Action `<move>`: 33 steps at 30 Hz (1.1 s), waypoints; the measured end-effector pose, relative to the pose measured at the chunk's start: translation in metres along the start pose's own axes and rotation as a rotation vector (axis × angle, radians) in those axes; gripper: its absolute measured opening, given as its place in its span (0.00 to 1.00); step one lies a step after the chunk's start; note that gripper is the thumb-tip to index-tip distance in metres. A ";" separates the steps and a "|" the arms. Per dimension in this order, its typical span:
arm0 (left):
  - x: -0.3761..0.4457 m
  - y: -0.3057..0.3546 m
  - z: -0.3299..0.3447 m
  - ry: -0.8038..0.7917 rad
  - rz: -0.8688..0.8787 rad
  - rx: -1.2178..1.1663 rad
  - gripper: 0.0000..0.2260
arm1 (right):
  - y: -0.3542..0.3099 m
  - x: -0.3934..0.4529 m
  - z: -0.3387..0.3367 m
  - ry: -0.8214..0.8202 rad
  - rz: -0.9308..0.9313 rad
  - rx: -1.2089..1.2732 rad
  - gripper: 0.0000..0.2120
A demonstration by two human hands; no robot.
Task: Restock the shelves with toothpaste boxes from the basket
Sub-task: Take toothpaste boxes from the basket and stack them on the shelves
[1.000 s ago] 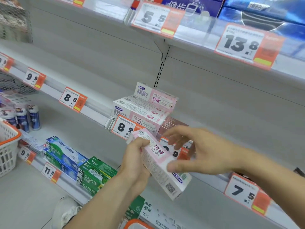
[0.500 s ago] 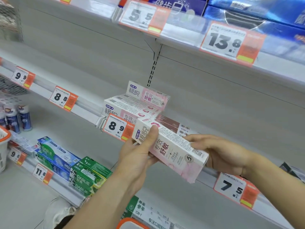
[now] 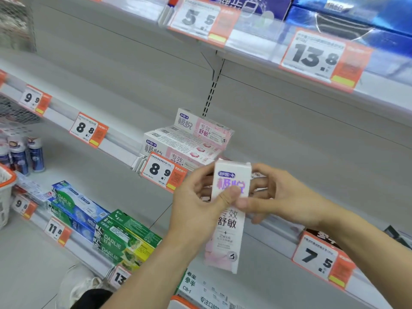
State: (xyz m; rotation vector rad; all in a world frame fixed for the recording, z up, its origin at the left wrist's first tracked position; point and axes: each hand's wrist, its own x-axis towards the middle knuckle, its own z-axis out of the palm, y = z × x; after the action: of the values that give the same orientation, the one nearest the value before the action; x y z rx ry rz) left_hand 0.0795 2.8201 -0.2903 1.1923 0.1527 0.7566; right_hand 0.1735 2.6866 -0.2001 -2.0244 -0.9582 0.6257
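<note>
Both hands are holding a pink-and-white toothpaste box (image 3: pixel 227 217) upright in front of the middle shelf (image 3: pixel 124 150)'s front edge: the left hand (image 3: pixel 196 210) is pinching it thumb-on-front, the right hand (image 3: pixel 281 197) is curling fingers round its right side, just below the stacked matching boxes (image 3: pixel 189 141) by the 8.9 price tag (image 3: pixel 163 171)

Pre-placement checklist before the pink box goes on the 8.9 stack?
1. Grip: left hand and right hand both hold the pink toothpaste box: ok.
2. Orientation: the box stands on end, while the stacked boxes lie flat: not ok.
3. Product match: same pink design and lettering as the stack: ok.
4. Slot: stack sits behind the 8.9 price tag: ok.
5. Room on top: open space above the stack: ok.
6. Depth behind the stack: cannot tell.
</note>
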 end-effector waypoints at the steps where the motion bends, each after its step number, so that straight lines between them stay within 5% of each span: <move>1: -0.002 -0.001 0.001 -0.018 0.011 0.042 0.20 | -0.001 0.001 0.003 0.004 -0.032 -0.070 0.27; 9: -0.008 0.007 0.004 0.004 -0.007 0.053 0.23 | -0.003 0.003 0.019 0.456 -0.214 -0.347 0.15; 14: -0.001 0.012 -0.007 0.052 -0.101 -0.189 0.23 | 0.000 0.000 0.030 0.111 -0.323 -0.286 0.26; 17: 0.002 0.021 -0.013 -0.035 -0.168 -0.428 0.22 | -0.001 -0.005 0.018 0.070 -0.143 0.036 0.23; 21: 0.004 0.026 -0.015 -0.025 -0.215 -0.579 0.23 | 0.005 -0.017 0.022 -0.216 0.103 0.324 0.25; 27: 0.002 0.020 -0.011 0.071 -0.249 -0.358 0.18 | 0.010 -0.016 0.022 0.103 0.031 0.202 0.25; 33: 0.007 0.018 -0.015 0.046 -0.192 -0.236 0.18 | 0.006 -0.017 0.004 0.080 -0.055 -0.031 0.33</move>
State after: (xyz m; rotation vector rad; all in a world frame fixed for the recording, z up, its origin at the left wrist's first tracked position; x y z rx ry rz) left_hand 0.0692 2.8383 -0.2782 0.9220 0.2072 0.6152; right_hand 0.1625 2.6723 -0.2054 -2.0274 -0.9777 0.4994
